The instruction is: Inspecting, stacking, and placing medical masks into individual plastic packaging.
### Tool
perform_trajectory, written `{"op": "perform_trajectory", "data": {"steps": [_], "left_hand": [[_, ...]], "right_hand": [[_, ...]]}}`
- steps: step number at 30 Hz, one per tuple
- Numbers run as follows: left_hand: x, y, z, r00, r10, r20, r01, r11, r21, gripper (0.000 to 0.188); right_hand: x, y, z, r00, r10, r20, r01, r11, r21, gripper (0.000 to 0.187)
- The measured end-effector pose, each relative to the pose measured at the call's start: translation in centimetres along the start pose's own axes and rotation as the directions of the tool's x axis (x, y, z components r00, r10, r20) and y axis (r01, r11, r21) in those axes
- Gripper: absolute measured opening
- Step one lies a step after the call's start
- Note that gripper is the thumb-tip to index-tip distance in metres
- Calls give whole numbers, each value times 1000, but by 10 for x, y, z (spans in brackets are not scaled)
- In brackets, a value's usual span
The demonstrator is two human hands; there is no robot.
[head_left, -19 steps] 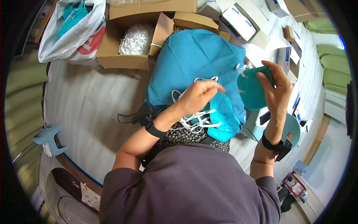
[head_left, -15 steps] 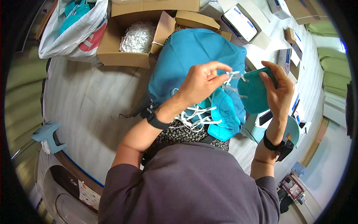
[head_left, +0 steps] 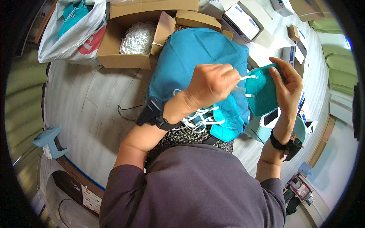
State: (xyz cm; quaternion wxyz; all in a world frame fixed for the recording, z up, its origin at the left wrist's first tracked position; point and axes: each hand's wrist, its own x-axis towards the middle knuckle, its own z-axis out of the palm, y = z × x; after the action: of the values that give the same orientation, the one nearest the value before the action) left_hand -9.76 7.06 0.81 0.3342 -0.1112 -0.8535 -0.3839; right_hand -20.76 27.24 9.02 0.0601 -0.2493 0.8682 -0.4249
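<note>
My right hand (head_left: 288, 84) pinches the edge of a teal face mask (head_left: 261, 91) between thumb and fingers, holding it up. White elastic straps (head_left: 249, 77) run from the mask's left side to my left hand (head_left: 217, 81), which is closed around them; their far ends are hidden in the fist. Below the hands, more teal masks (head_left: 229, 119) rest on my lap, with a tangle of white straps (head_left: 199, 118) beside them. A blue cloth (head_left: 197, 49) spreads over my knees behind them.
At the far left a cardboard box (head_left: 125, 60) holds a heap of white elastic bands (head_left: 138, 38), next to a white bag (head_left: 70, 45) of teal items. Boxes (head_left: 243, 22) stand at the far right. A blue-grey stool (head_left: 51, 140) is on the left.
My left hand has turned and closed from a loose pinch into a fist, drawing the straps straighter. The mask in my right hand has tilted, its strap side now more toward me.
</note>
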Motion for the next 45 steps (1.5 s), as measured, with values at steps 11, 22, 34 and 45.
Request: {"op": "perform_trajectory", "data": {"steps": [11,22,34,45], "left_hand": [[4,-2,1,736,-274,619,675,378,-634,21],[6,-14,-29,619,-1,785,752,287,-593,15],[2,-38,-66,927,-151,343,193,-593,-782,25],[0,-31,-53,923,-72,379,282,-547,-789,42]], "right_hand": [[4,-13,-2,997,-61,46,57,994,93,24],[11,13,-14,993,25,112,-47,979,197,25],[-10,49,1,972,173,157,-225,874,430,26],[-7,78,23,955,210,207,-282,855,436,25]]}}
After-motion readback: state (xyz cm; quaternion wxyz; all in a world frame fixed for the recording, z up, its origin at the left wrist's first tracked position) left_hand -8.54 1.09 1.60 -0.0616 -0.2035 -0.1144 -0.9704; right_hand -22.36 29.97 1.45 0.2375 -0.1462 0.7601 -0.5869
